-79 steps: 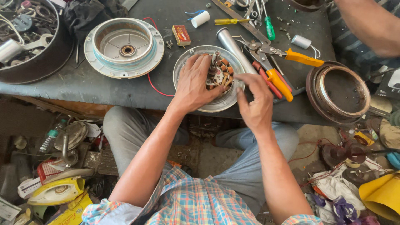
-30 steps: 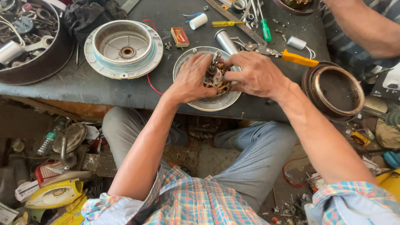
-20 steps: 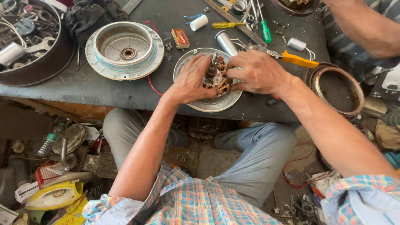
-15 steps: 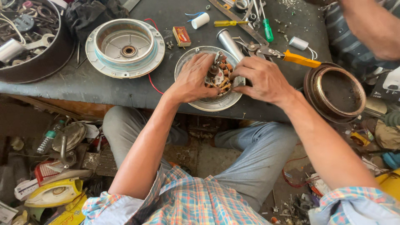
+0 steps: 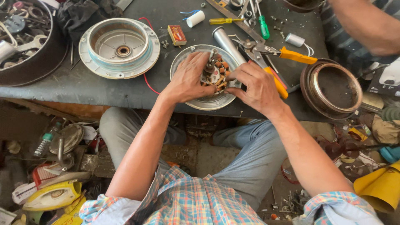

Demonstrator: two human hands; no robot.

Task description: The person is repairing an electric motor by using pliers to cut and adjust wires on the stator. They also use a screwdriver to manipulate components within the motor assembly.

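Copper-wound stator (image 5: 214, 75) sits in round metal cover (image 5: 196, 100) at bench (image 5: 83, 89) centre. Left hand (image 5: 187, 79) fingers clamped on stator at 9 o'clock, right hand (image 5: 256, 85) at 3 o'clock. Best grip evenly, avoid windings, lift straight.
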